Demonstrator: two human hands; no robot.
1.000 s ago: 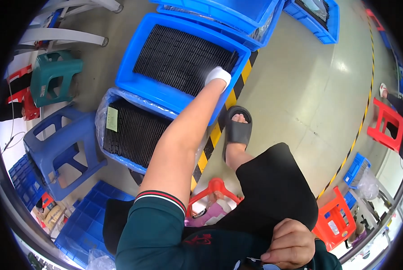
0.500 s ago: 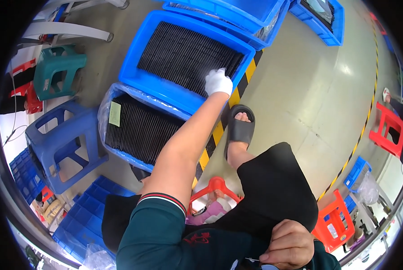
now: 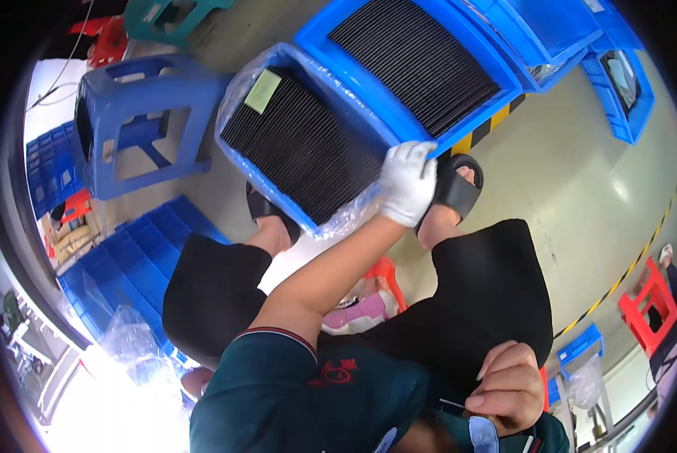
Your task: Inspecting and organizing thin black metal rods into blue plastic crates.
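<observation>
My left hand (image 3: 408, 183), in a white glove, is closed at the near right corner of a blue bin (image 3: 448, 140), its fingers curled over the rim. Many thin black strips (image 3: 414, 60) stand in close rows inside that bin. Just left of the glove is a second blue bin (image 3: 387, 134) with a clear plastic liner (image 3: 346, 219). It too holds packed black strips (image 3: 300, 143), with a pale green slip of paper (image 3: 263, 91) lying on them. My bare right hand (image 3: 508, 386) is curled close to my chest; a thin pale piece shows by the thumb, but what it grips is unclear.
A blue stool (image 3: 149, 128) and a blue crate (image 3: 131, 264) stand at the left. More blue bins (image 3: 542, 30) are at the far right. A red stool (image 3: 387, 279) is between my legs, and my sandalled foot (image 3: 459, 185) is beside the bins.
My left hand has come back from the strips in the farther bin to that bin's near corner. The view has shifted, so the bins appear farther right. My right hand stays curled.
</observation>
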